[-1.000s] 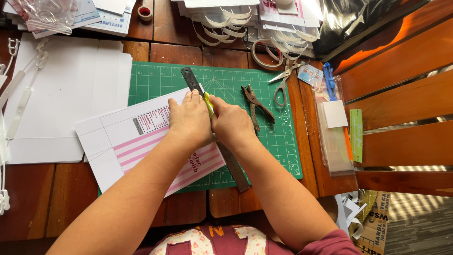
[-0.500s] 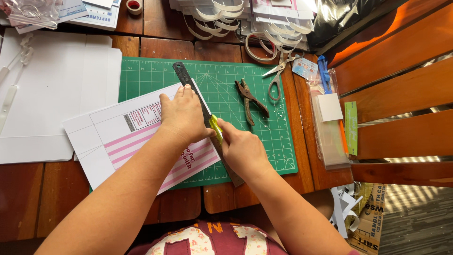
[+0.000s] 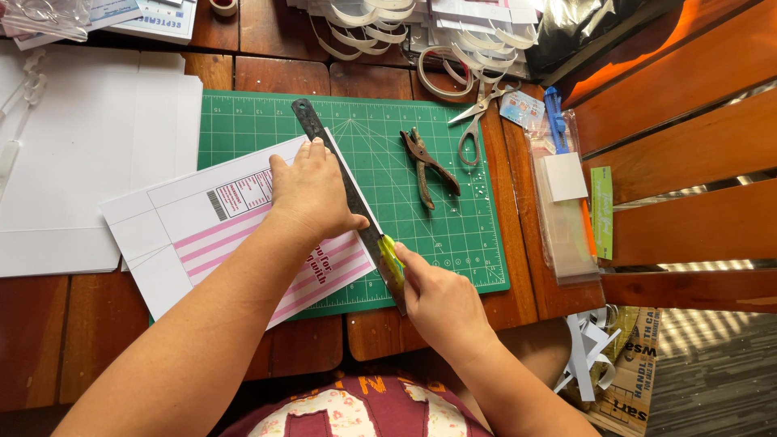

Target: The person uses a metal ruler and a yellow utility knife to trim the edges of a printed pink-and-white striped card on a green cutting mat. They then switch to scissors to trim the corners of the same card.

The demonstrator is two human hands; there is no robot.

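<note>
Two bare hands are seen at work on a green cutting mat (image 3: 453,202) that lies on a brown wooden table (image 3: 48,340). On the mat a white sheet with pink stripes (image 3: 202,243) is laid, with its near corner hanging past the mat's near edge. Along the right edge of this sheet a long dark ruler (image 3: 340,174) is placed. Its long line runs from far and left to near and right, on a slant.

The ruler is pressed down by the left hand (image 3: 312,194), which is laid flat, palm down, fingers spread a little and pointed far, thumb out toward the right. Nothing is gripped by it; the ruler and sheet are only held flat.

Just near and right of that hand, a small yellow-green knife (image 3: 391,259) is held in the right hand (image 3: 441,303). The fingers are curled tight around the handle, with the tip set against the ruler's right edge, close to its near end. The right hand is the nearer one to the body.

Pliers (image 3: 427,166) and scissors (image 3: 476,117) are left farther right on the mat.
</note>
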